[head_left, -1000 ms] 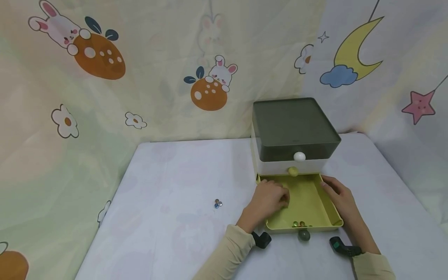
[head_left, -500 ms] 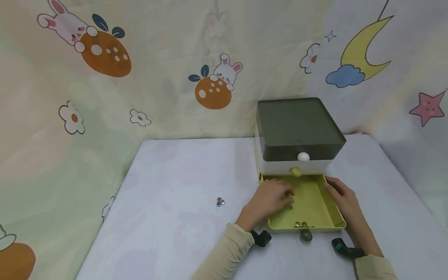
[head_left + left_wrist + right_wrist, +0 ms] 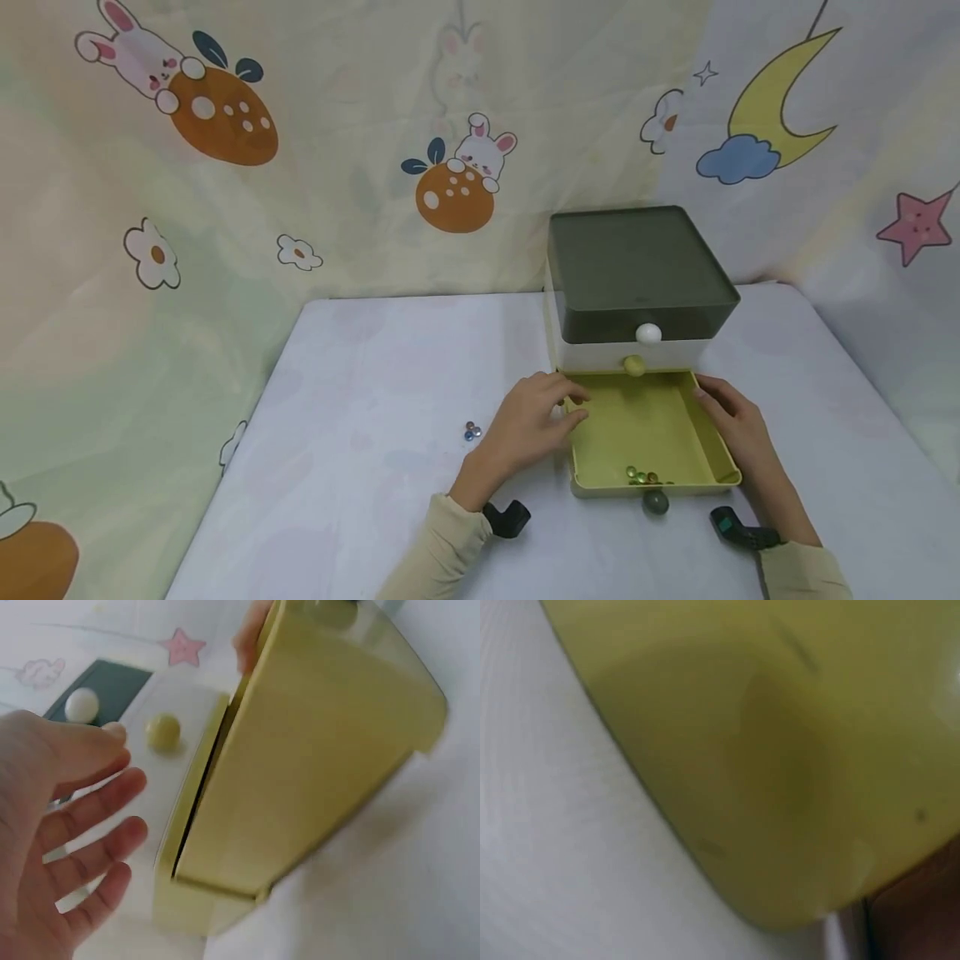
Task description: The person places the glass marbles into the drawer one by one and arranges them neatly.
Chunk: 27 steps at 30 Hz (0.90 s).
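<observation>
A yellow-green drawer (image 3: pixel 637 425) is pulled out from the bottom of a small drawer cabinet (image 3: pixel 645 258). Several glass marbles (image 3: pixel 642 477) lie along its front wall. My left hand (image 3: pixel 528 421) is over the drawer's left rim, its fingers loosely bent; in the left wrist view the left hand (image 3: pixel 71 817) holds nothing. My right hand (image 3: pixel 735 425) holds the drawer's right wall near the back, thumb at the rim. The right wrist view shows the drawer's outer side (image 3: pixel 742 750) up close, blurred, with part of a finger at the lower right.
A little cluster of marbles (image 3: pixel 472 432) lies on the white tablecloth (image 3: pixel 360 467) left of the drawer. The cabinet carries a white knob (image 3: pixel 648 333) and a yellow-green knob (image 3: pixel 634 365); a dark round knob (image 3: pixel 656 502) sits on the drawer's front. Printed cloth walls (image 3: pixel 345 208) surround the table.
My left hand has drawn back leftward from inside the drawer. A marble seen below its fingers half a second ago has joined those at the front wall. My right hand stays put.
</observation>
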{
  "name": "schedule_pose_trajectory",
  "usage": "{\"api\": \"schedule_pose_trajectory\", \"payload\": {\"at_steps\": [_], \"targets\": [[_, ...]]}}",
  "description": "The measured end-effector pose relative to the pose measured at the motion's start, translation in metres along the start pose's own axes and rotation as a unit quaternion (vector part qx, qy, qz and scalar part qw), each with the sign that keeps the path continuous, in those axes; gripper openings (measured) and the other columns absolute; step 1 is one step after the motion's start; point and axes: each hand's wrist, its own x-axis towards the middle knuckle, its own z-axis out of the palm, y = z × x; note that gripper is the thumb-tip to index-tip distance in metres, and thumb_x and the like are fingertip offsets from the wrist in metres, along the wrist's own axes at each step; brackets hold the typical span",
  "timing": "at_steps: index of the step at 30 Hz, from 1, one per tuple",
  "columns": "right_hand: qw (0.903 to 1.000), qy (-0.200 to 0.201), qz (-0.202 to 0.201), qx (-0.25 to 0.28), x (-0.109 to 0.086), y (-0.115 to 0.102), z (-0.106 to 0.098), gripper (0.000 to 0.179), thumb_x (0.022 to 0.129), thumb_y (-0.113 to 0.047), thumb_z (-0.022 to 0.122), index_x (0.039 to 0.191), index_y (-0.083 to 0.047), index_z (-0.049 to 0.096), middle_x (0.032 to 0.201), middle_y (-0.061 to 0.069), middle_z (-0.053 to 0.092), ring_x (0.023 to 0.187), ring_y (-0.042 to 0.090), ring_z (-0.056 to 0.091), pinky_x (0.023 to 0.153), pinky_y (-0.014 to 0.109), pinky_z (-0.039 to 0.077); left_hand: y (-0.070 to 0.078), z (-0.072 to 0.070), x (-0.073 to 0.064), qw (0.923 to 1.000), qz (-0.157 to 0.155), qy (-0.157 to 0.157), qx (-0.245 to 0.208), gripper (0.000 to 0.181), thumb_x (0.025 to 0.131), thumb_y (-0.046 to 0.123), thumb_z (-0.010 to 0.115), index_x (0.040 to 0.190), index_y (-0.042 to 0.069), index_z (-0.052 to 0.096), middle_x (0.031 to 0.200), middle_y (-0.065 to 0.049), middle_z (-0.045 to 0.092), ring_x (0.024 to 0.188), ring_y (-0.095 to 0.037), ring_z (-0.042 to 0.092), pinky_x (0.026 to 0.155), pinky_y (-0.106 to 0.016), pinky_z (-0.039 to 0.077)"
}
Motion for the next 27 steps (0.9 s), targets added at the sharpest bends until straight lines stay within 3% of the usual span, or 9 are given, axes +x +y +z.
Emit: {"api": "schedule_pose_trajectory", "payload": {"at_steps": [5, 11, 14, 17, 20, 24, 27], "targets": [[1.0, 0.0, -0.002, 0.003, 0.001, 0.001, 0.001, 0.065, 0.109, -0.054, 0.043, 0.158, -0.011, 0.042, 0.163, 0.023, 0.042, 0.147, 0.045, 0.039, 0.109, 0.046, 0.04, -0.013, -0.015, -0.023, 0.9992, -0.003, 0.04, -0.008, 0.012, 0.098, 0.023, 0.075, 0.109, 0.02, 0.073, 0.106, 0.01, 0.074, 0.095, -0.011, 0.067, 0.084, -0.022, 0.052], [1.0, 0.005, 0.002, 0.004, 0.002, 0.002, 0.003, 0.063, 0.11, -0.052, 0.044, 0.158, -0.012, 0.043, 0.163, 0.022, 0.042, 0.149, 0.044, 0.038, 0.108, 0.033, 0.038, -0.028, -0.027, -0.048, 0.9982, -0.017, 0.057, -0.007, 0.012, 0.096, 0.019, 0.077, 0.107, 0.021, 0.072, 0.104, 0.012, 0.072, 0.095, -0.012, 0.068, 0.085, -0.024, 0.053], [1.0, 0.003, 0.003, 0.007, 0.002, 0.003, 0.003, 0.064, 0.11, -0.052, 0.044, 0.158, -0.011, 0.042, 0.164, 0.022, 0.041, 0.15, 0.045, 0.037, 0.115, 0.043, 0.038, -0.034, -0.032, -0.059, 0.9979, -0.028, 0.058, -0.002, 0.015, 0.095, 0.019, 0.078, 0.109, 0.019, 0.073, 0.106, 0.011, 0.073, 0.095, -0.013, 0.067, 0.085, -0.027, 0.053], [0.9999, -0.001, 0.006, 0.014, 0.002, 0.003, 0.003, 0.065, 0.109, -0.053, 0.044, 0.159, -0.01, 0.041, 0.164, 0.023, 0.039, 0.151, 0.046, 0.035, 0.12, 0.059, 0.034, -0.041, -0.036, -0.069, 0.9976, -0.058, 0.037, 0.006, 0.024, 0.095, 0.023, 0.079, 0.117, 0.017, 0.072, 0.114, 0.006, 0.072, 0.099, -0.015, 0.065, 0.087, -0.032, 0.053], [0.9998, 0.0, 0.005, 0.019, 0.002, 0.003, 0.003, 0.066, 0.109, -0.053, 0.044, 0.158, -0.009, 0.041, 0.164, 0.024, 0.039, 0.151, 0.047, 0.034, 0.119, 0.067, 0.031, -0.048, -0.038, -0.08, 0.9937, -0.11, -0.001, 0.024, 0.039, 0.096, 0.032, 0.077, 0.132, 0.018, 0.067, 0.125, 0.003, 0.066, 0.104, -0.016, 0.059, 0.09, -0.036, 0.05], [0.9998, 0.002, 0.003, 0.022, 0.002, 0.003, 0.002, 0.066, 0.109, -0.053, 0.044, 0.158, -0.009, 0.042, 0.164, 0.025, 0.039, 0.151, 0.048, 0.033, 0.119, 0.069, 0.03, -0.058, -0.039, -0.09, 0.9834, -0.171, -0.038, 0.046, 0.053, 0.096, 0.042, 0.075, 0.143, 0.024, 0.059, 0.133, 0.003, 0.057, 0.108, -0.015, 0.054, 0.093, -0.038, 0.046], [0.9998, 0.0, 0.004, 0.017, 0.002, 0.004, 0.002, 0.066, 0.109, -0.054, 0.044, 0.158, -0.01, 0.042, 0.164, 0.023, 0.04, 0.151, 0.047, 0.034, 0.119, 0.06, 0.035, -0.063, -0.041, -0.096, 0.9777, -0.199, -0.047, 0.047, 0.055, 0.094, 0.045, 0.076, 0.143, 0.026, 0.058, 0.133, 0.003, 0.056, 0.113, -0.017, 0.053, 0.095, -0.04, 0.047]]}}
